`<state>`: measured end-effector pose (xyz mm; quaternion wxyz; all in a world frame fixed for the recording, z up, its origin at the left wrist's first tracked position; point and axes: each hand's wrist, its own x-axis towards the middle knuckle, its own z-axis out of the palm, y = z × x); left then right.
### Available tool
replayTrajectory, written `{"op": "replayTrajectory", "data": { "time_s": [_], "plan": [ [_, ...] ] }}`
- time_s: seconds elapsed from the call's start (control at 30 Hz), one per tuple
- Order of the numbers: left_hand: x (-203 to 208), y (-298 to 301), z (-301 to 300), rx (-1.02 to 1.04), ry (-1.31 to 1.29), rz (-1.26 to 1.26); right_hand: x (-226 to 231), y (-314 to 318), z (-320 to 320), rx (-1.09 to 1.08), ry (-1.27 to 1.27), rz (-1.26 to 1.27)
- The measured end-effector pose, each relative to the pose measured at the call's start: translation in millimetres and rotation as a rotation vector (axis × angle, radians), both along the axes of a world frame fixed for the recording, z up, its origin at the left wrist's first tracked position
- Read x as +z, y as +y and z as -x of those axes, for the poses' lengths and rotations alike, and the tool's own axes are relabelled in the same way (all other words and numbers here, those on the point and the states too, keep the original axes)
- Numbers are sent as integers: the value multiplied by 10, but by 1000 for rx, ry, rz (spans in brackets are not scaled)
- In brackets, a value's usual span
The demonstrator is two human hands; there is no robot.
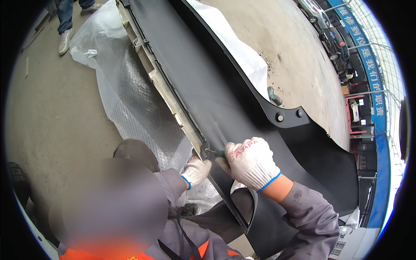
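Observation:
A long black car bumper (242, 143) lies slantwise before me, with a beige strip (158, 80) along its left edge. My right hand (253, 162), in a white knit glove with a blue cuff, grips a screwdriver (219, 153) by its dark green handle. The screwdriver's shaft points left, its tip at a small black fitting on the bumper's edge. Just left of that tip, my left hand (196, 171), gloved alike, is closed on the edge of the bumper; some of its fingers are hidden behind it. Two round fasteners (280, 117) show on a tab at the bumper's right side.
Clear bubble wrap (121, 82) spreads under the bumper on the concrete floor (56, 108). A green power tool (274, 96) lies beyond its right side. Another person's legs (66, 21) stand at the far left. A tire (18, 184) is at the left rim; parked cars (333, 41) are far right.

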<state>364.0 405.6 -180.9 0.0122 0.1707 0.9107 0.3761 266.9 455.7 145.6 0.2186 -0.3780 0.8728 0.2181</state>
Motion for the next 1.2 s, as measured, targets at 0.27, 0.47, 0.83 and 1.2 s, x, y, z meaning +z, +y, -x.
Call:
{"op": "replayTrajectory", "data": {
  "time_s": [0.27,0.47,0.83,1.2],
  "plan": [
    [-19,-12,16,-27,20,15,-68,115,2,58,88,182],
    [-83,1,-19,9,73,-29,0,68,11,-29,67,195],
    [20,0,45,-139,-102,84,-140,41,-147,-276,5,322],
    [193,-188,69,-14,101,93,107,393,-112,-480,267,778]
  ]
}}
